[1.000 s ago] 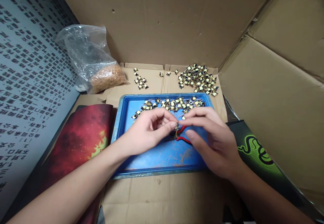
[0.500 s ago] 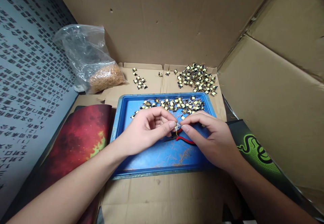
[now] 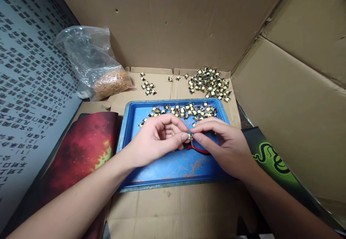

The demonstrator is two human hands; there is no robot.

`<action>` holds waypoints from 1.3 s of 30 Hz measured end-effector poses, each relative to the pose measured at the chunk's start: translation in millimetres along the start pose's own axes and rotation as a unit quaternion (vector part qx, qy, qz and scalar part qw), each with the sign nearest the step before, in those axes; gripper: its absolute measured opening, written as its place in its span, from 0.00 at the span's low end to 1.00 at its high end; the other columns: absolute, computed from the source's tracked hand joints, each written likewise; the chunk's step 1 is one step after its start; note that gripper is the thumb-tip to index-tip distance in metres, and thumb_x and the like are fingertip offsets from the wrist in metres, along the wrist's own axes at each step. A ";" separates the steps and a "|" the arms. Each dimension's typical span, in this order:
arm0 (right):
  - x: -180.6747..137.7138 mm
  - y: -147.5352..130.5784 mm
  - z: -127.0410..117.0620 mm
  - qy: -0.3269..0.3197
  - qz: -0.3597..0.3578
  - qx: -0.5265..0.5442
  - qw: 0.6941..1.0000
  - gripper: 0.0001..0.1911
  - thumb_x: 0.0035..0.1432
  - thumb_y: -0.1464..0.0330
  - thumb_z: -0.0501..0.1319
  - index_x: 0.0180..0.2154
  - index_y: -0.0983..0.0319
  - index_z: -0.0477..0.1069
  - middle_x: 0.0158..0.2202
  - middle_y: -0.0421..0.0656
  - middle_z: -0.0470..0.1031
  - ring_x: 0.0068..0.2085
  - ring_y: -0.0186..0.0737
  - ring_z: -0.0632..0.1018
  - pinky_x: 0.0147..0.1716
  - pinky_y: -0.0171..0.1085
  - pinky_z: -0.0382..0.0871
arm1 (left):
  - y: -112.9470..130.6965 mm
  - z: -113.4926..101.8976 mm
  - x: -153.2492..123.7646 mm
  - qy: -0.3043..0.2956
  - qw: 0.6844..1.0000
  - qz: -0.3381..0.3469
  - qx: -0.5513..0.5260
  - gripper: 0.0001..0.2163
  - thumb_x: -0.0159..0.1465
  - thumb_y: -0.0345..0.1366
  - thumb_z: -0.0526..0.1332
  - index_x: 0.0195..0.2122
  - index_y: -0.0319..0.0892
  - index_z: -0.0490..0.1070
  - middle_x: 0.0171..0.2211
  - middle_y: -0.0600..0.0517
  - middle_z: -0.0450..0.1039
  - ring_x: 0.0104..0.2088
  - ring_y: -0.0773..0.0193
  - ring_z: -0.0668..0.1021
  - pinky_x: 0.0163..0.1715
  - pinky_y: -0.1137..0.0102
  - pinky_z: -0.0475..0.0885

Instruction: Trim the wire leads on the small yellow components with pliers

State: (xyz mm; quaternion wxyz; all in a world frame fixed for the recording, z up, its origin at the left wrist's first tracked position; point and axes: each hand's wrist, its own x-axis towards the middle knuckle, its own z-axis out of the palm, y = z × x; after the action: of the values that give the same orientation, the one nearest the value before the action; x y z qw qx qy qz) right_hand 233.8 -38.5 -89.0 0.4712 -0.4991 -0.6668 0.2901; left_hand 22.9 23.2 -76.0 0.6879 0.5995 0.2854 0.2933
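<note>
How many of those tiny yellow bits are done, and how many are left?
Done, probably: the big heap of small yellow-and-black parts on the cardboard behind the blue plastic tray. In hand: the left hand and right hand pinch one small yellow part between them. Left, probably: the row of parts along the tray's far edge.

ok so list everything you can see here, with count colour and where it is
tray: one, blue, centre, on cardboard
small component: one, yellow and black, pinched between both hands above the tray
red-handled tool: one, lying on the tray under the right hand
components in tray: many, yellow and black, along the far edge
component pile: many, yellow and black, on cardboard beyond the tray, right
small cluster: a few, same kind, beyond the tray, left
plastic bag: one, clear, tan contents, far left
red mat: one, left of the tray
black mat: one, green snake logo, right
left hand: fingertips on the component
right hand: fingertips on the component
</note>
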 end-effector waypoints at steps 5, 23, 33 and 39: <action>-0.8 -2.7 0.3 0.004 -0.008 -0.018 1.000 0.04 0.66 0.71 0.67 0.37 0.57 0.79 0.38 0.41 0.83 0.42 0.40 0.82 0.45 0.41 0.76 | -1.2 0.6 -0.3 0.000 1.000 0.018 0.013 0.08 0.65 0.32 0.71 0.38 0.35 0.75 0.26 0.53 0.75 0.26 0.73 0.73 0.28 0.78 0.70; -3.1 1.3 -3.8 0.017 -0.181 -0.212 0.960 0.05 0.69 0.73 0.61 0.42 0.56 0.73 0.39 0.42 0.80 0.42 0.44 0.79 0.48 0.48 0.68 | 1.7 2.4 -1.4 0.009 0.999 -0.036 0.025 0.13 0.61 0.37 0.74 0.34 0.35 0.74 0.23 0.55 0.72 0.24 0.73 0.68 0.25 0.77 0.64; -2.9 1.7 -1.9 -0.014 -0.196 -0.203 0.959 0.07 0.70 0.73 0.60 0.43 0.56 0.74 0.40 0.41 0.81 0.42 0.42 0.79 0.49 0.48 0.67 | -3.8 1.6 -0.2 -0.021 0.998 -0.044 0.040 0.08 0.60 0.33 0.73 0.33 0.36 0.75 0.26 0.53 0.74 0.26 0.72 0.71 0.29 0.76 0.67; -1.9 1.8 0.8 0.034 0.006 -0.074 0.997 0.04 0.70 0.68 0.61 0.40 0.58 0.75 0.39 0.42 0.79 0.41 0.41 0.79 0.43 0.42 0.72 | -3.3 1.8 -1.4 -0.033 0.998 -0.034 0.038 0.07 0.60 0.32 0.72 0.33 0.36 0.75 0.27 0.53 0.75 0.25 0.73 0.71 0.27 0.77 0.66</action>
State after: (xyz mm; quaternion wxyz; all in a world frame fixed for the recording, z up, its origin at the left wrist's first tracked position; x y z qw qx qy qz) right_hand 233.9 -39.6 -91.5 0.4535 -0.5459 -0.6673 0.2259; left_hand 23.5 20.5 -79.1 0.6833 0.6244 0.2940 0.2384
